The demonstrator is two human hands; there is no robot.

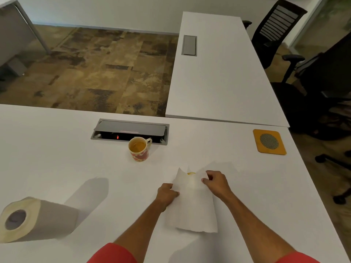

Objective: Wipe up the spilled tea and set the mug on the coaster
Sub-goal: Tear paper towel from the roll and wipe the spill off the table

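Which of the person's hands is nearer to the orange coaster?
Right. The right hand pinches the paper towel with the coaster beyond it to the right; the left hand grips the towel's opposite edge, farther away.

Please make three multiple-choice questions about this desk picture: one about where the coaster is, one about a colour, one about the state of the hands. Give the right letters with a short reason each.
1. Where does the coaster lie?
A. under the mug
B. at the desk's far right, apart from the mug
C. beside the paper roll

2. What colour is the coaster's rim?
A. orange-yellow
B. blue
C. black

3. What are the hands doing?
A. both hold a paper towel
B. one lifts the mug
C. both rest flat and hold nothing

Answers: B, the coaster sits bare, far from the mug. A, its rim is orange-yellow round a grey mesh. A, the left hand and right hand grip the paper towel over a yellow spill.
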